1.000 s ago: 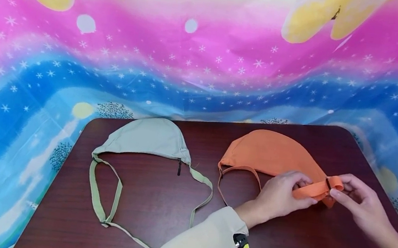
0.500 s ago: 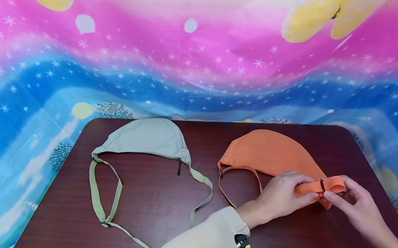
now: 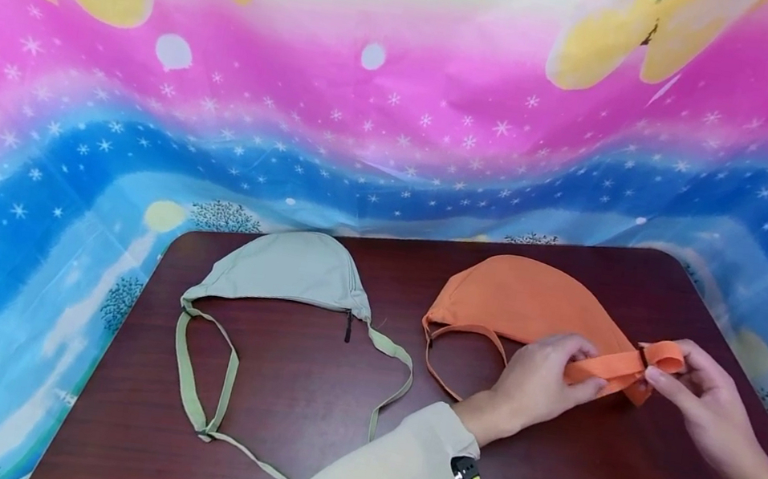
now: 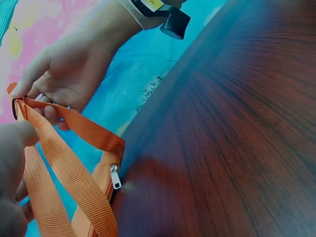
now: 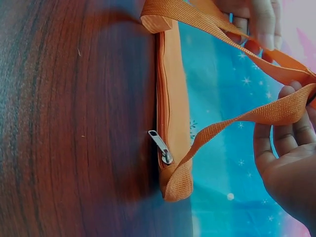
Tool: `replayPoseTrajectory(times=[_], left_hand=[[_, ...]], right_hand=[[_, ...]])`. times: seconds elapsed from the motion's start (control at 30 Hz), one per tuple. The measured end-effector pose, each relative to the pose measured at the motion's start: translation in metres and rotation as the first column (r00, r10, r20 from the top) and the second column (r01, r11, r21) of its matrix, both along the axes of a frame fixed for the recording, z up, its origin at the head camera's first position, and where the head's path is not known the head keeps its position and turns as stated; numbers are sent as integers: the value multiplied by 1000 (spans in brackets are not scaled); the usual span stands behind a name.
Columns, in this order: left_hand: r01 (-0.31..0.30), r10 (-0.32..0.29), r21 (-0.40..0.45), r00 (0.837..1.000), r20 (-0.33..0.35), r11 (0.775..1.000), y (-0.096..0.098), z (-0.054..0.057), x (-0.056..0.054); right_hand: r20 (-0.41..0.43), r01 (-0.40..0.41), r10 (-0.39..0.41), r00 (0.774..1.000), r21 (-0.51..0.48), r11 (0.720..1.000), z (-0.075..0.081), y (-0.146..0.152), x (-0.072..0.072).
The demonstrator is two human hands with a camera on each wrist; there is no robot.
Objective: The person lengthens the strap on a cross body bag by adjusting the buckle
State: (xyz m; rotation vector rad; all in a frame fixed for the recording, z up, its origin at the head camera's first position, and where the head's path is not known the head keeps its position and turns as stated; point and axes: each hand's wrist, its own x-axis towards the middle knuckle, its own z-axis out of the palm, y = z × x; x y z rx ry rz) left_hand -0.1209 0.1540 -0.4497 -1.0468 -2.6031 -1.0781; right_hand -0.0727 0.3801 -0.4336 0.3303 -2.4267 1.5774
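An orange crescent-shaped bag [image 3: 522, 298] lies on the right of the table, its strap [image 3: 596, 370] lifted at the bag's right end. My left hand [image 3: 540, 380] pinches the strap between thumb and fingers. Just to the right, my right hand [image 3: 715, 404] pinches the folded strap loop beside a dark slider buckle [image 3: 643, 357]. Strap lengths spread between both hands in the right wrist view, where the bag's zipper pull [image 5: 159, 145] hangs near one end. The right fingers are partly hidden behind the loop in the head view.
A pale grey-green bag [image 3: 293, 268] lies at the table's left, its light green strap [image 3: 187, 375] looped toward the front. The dark wood table [image 3: 133, 433] meets a colourful printed cloth [image 3: 401, 112] behind. My left sleeve [image 3: 383, 466] covers part of the green strap.
Over the last half second, my right hand and the slider buckle have shifted right, away from my left hand, with more strap showing between them. The head view has tilted slightly.
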Motion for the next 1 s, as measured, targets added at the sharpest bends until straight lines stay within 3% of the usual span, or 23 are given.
replayPoseTrajectory(times=[0.13, 0.33, 0.6, 0.8, 1.0], left_hand=[[34, -34, 29, 999, 0, 999, 0, 2, -1], [78, -76, 55, 997, -32, 995, 3, 4, -2], [51, -51, 36, 998, 20, 998, 2, -1, 1], [45, -43, 58, 998, -37, 997, 2, -3, 0], [63, -62, 105, 998, -7, 993, 1, 0, -2]], right_hand=[[25, 19, -20, 999, 40, 999, -2, 0, 1], [60, -19, 15, 998, 77, 997, -9, -3, 4], [5, 16, -16, 1000, 52, 999, -7, -6, 4], [19, 17, -18, 1000, 55, 998, -6, -5, 4], [45, -31, 26, 999, 105, 994, -6, -8, 4]])
